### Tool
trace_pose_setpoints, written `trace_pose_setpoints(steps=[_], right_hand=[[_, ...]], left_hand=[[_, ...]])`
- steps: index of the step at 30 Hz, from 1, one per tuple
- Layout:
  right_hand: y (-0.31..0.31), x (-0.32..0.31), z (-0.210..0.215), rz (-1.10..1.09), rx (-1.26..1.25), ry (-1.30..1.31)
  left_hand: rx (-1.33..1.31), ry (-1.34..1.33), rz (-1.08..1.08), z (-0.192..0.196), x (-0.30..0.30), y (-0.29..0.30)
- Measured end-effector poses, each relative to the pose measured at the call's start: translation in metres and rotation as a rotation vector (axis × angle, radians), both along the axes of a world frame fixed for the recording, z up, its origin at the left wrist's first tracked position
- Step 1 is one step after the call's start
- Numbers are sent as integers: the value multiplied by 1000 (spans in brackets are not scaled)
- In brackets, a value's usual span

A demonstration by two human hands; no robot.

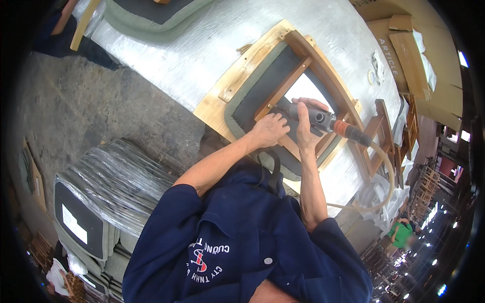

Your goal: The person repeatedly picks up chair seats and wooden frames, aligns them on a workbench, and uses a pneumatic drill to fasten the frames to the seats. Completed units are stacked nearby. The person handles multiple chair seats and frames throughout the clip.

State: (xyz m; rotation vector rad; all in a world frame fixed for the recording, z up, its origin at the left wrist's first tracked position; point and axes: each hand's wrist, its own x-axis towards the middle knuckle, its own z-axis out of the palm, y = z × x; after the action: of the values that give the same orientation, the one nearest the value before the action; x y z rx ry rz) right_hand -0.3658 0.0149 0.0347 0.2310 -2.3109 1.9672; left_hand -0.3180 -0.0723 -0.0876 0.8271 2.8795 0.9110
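Observation:
My right hand (304, 123) is wrapped round a grey and black air screwdriver (319, 118) with an orange collar and a hose at its rear. The screwdriver's nose points left, at the near left corner of a brown wooden chair frame (286, 85). Beside that nose, my left hand (272, 130) has its fingers curled on the frame's corner; the fingertips are partly hidden. Under the frame lies a green-grey upholstered seat (233, 108), its dark underside facing up. Both rest on a pale plywood board (214, 103).
The table (166, 65) is covered in shiny film, with another upholstered seat (121, 22) at its far left. Wrapped seats (113, 177) are stacked on the left. Wooden frames (381, 134) and cardboard boxes (419, 65) stand right. The air hose (390, 177) loops down near my right arm.

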Motion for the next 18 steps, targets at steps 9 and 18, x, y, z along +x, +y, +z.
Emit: trace_pose_setpoints(steps=[9, 18], right_hand=[[-5, 19, 0, 11, 122, 89], [-7, 31, 13, -18, 104, 107]], left_hand=[[-4, -87, -3, 5, -1, -2], [-57, -121, -65, 16, 4, -4]])
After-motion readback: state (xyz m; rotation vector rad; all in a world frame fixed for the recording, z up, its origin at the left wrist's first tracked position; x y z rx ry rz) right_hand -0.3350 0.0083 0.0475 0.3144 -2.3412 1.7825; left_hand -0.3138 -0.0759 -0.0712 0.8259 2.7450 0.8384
